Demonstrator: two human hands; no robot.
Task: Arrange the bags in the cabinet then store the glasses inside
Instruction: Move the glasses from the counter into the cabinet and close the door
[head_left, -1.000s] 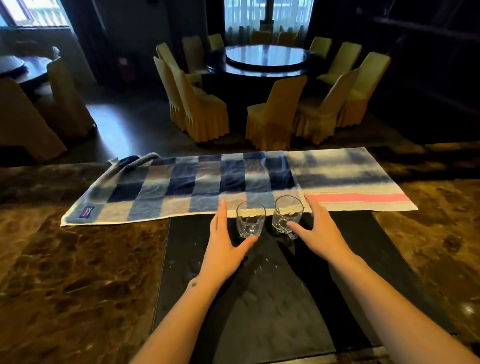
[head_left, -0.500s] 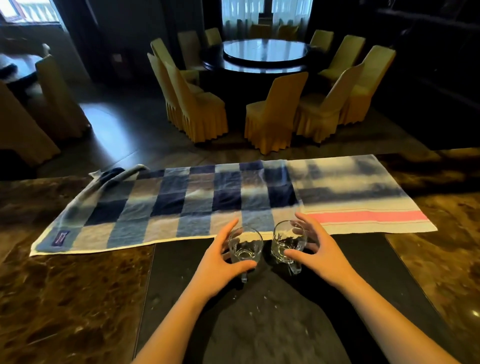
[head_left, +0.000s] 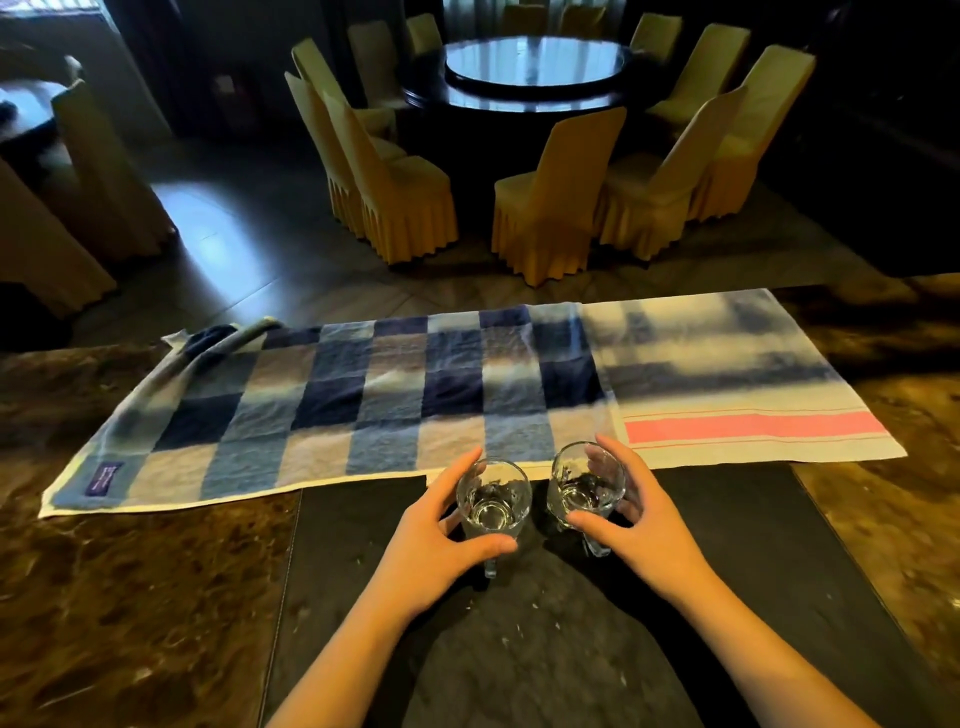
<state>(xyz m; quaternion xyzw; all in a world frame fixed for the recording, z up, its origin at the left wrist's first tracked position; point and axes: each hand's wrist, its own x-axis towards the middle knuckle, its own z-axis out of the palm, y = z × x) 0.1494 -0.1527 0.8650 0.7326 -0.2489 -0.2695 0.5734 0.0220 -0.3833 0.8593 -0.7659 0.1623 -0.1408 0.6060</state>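
**Dining hall, marble counter: two glasses in hand**

Marble counter, brown-veined, with a dark inset panel at its near middle; both glasses stand on the panel by its far edge, just short of the towel.

Grip. Left hand curls round the left glass, thumb across the near side, fingers behind. Right hand wraps the right glass the same way, fingers showing through the far wall. Both hands are clamped on glass; whether either base has left the panel cannot be told.

Glasses. Clear, small, apparently empty. Each sits mouth up, long axis near vertical, the right one leaning slightly left. The two are close beside each other, apart or barely touching.

Handling, as judged. Hold low on the body rather than at the rim; lift straight up before travelling; keep the pair from knocking together; carry mouths upward until the cabinet shelf is reached. No cabinet or bags are in view.

Surroundings. Checked blue towel with a pink stripe lies along the counter's far edge. Beyond, a round table ringed by yellow-covered chairs.
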